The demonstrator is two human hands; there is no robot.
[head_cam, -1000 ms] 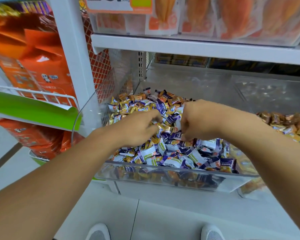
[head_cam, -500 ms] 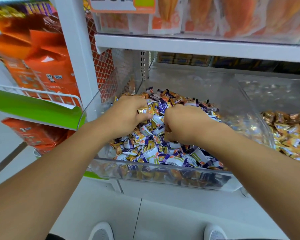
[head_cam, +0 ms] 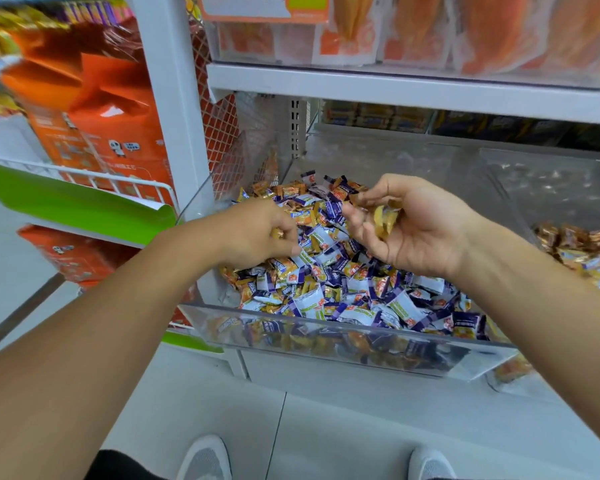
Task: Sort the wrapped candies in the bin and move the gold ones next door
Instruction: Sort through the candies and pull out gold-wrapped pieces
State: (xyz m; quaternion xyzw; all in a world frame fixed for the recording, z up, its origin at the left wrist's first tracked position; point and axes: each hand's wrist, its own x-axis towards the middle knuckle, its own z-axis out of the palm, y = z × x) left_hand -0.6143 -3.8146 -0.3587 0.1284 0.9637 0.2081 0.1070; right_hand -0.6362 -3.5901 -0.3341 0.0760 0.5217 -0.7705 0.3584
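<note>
My left hand (head_cam: 257, 233) is low over the clear bin (head_cam: 326, 336), knuckles up, its grip curled round a small gold candy (head_cam: 277, 233) that peeks out by the thumb. My right hand (head_cam: 412, 230) is raised palm-up above the middle of the bin, fingers loosely curled, cupping a few gold candies (head_cam: 383, 220) against the palm. Below both hands lies the candy pile (head_cam: 347, 289), mixed purple-and-white and gold wrappers, filling the bin to its front wall. The next bin (head_cam: 582, 251) to the right, behind a clear divider, holds gold wrappers only. Orange packs (head_cam: 94, 123) stand on the rack at left, and my shoes (head_cam: 205, 459) show on the floor below.
</note>
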